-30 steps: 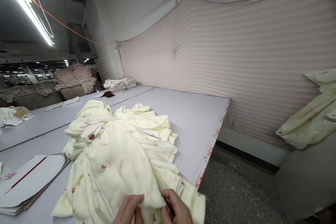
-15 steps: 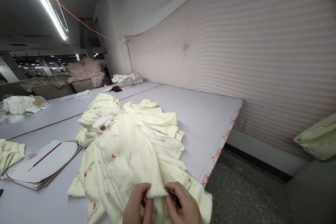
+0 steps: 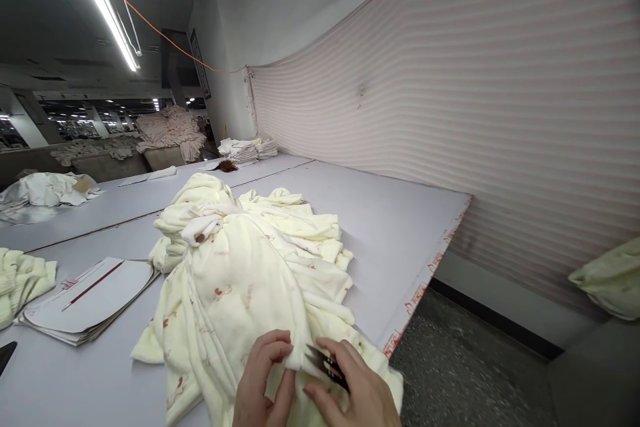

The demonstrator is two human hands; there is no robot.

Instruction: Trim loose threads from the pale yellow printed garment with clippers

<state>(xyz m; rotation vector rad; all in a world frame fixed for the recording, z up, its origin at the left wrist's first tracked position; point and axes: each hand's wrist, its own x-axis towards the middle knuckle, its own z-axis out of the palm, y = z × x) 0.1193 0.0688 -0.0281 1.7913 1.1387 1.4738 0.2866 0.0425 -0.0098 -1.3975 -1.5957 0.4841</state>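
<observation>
Both hands: left hand (image 3: 263, 380) pinches cream fabric (image 3: 240, 280); right hand (image 3: 357, 390) holds snips (image 3: 325, 365).

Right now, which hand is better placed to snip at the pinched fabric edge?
Probably right: the right hand holds the dark snips at the edge of the cream fabric, which the left hand pinches.

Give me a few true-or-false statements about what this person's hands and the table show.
1. Both hands rest on the cream fabric pile. True.
2. The right hand holds a small dark metal tool. True.
3. The left hand holds a red pencil. False: it pinches a fold of the fabric; the red pencil lies on the card patterns.
4. The fabric is plain blue. False: it is cream with small reddish prints.
</observation>
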